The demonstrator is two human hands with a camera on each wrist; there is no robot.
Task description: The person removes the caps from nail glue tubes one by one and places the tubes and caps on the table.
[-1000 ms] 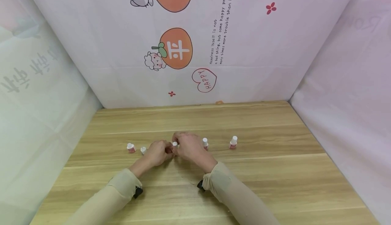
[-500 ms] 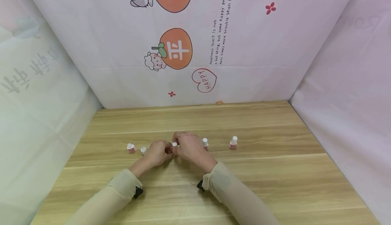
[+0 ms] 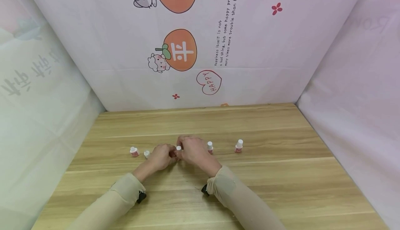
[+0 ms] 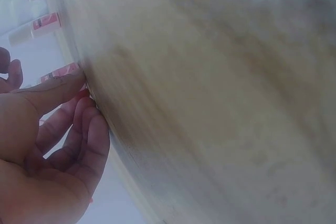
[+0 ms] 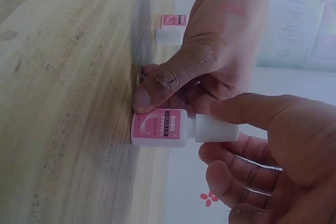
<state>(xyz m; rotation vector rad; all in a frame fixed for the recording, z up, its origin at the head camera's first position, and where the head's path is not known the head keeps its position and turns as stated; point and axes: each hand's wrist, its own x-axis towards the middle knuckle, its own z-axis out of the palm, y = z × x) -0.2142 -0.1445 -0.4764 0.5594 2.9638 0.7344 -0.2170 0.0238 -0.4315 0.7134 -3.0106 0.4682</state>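
Only the right wrist view shows the label (image 5: pixel 159 125) clearly — left hand (image 5: pixel 215 59) grips bottle (image 5: pixel 182 129), right hand (image 5: pixel 296 148) pinches cap (image 5: pixel 216 131).

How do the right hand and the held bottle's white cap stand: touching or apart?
Touching. The right wrist view shows the right hand pinching the white cap between thumb and finger.
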